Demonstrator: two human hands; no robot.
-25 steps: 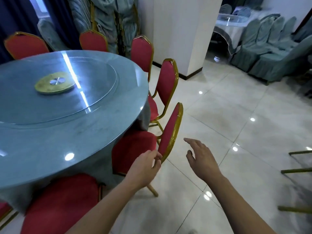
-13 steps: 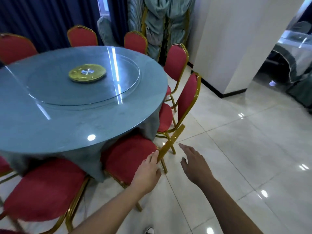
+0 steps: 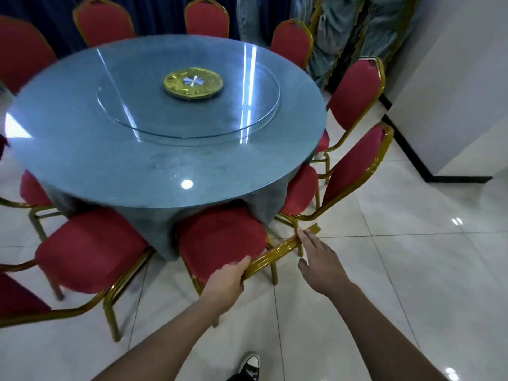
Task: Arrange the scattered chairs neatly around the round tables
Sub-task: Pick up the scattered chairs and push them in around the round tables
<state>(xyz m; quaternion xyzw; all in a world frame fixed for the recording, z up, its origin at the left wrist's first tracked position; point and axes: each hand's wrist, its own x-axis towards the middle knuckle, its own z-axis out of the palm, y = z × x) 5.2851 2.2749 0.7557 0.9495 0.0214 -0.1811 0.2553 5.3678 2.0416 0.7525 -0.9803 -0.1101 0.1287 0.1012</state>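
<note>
A round table (image 3: 154,171) with a blue-grey cloth and a glass turntable fills the upper middle of the head view. Red-cushioned chairs with gold frames ring it. The nearest chair (image 3: 220,240) has its seat partly under the table edge, and I look down on the top of its gold backrest. My left hand (image 3: 225,281) grips the left part of that backrest rail. My right hand (image 3: 319,262) is spread with fingertips touching the rail's right part.
Another red chair (image 3: 90,251) stands close on the left and one (image 3: 354,166) close on the right. A white pillar (image 3: 453,86) with a black skirting rises at the right. Stacked covered chairs stand behind the table. My shoe (image 3: 248,364) shows on the glossy tiled floor.
The view has swung left and downward over the table. My left hand has closed round the nearest chair's backrest rail, and my right hand has come up to touch it.
</note>
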